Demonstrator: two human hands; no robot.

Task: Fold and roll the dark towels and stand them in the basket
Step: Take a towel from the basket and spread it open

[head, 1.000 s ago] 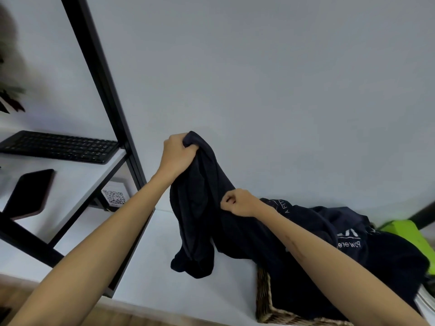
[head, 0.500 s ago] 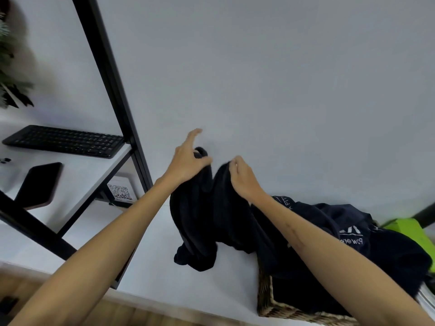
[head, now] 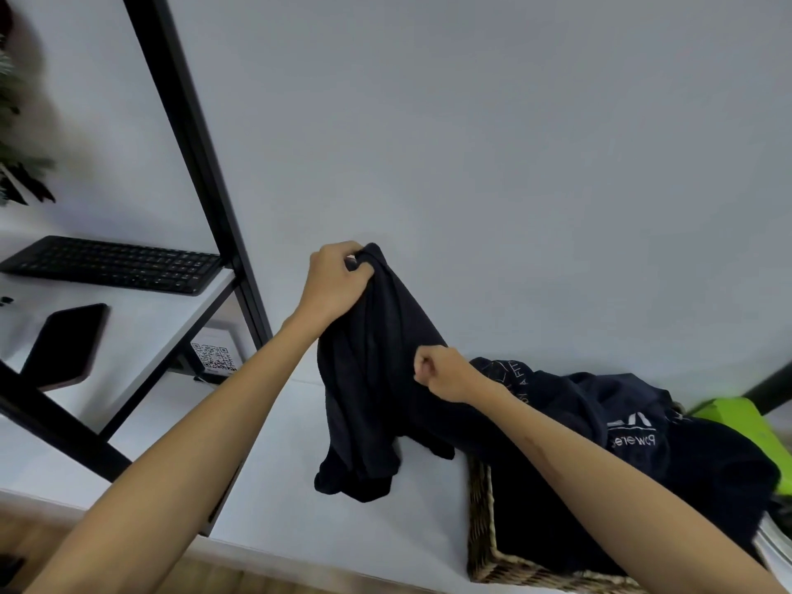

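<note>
Left hand (head: 336, 281) fingers grip dark towel (head: 373, 379) top, lifted. Right hand (head: 443, 375) fingers pinch it lower down. Towel hangs beside wicker basket (head: 482, 529) holding more dark cloth.

Two bare forearms, no sleeves, watch or rings visible; left hand (head: 334, 281), right hand (head: 441, 374) ungloved.

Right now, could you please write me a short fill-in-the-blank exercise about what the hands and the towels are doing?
1. The left hand grips the top of a dark ____, holding it up.
2. The right hand pinches the same cloth ____ down than the left.
3. More dark cloth is heaped in a ____ basket.
4. On the white shelf lies a black ____ beside a phone.

Missing words: towel; lower; wicker; keyboard
</note>
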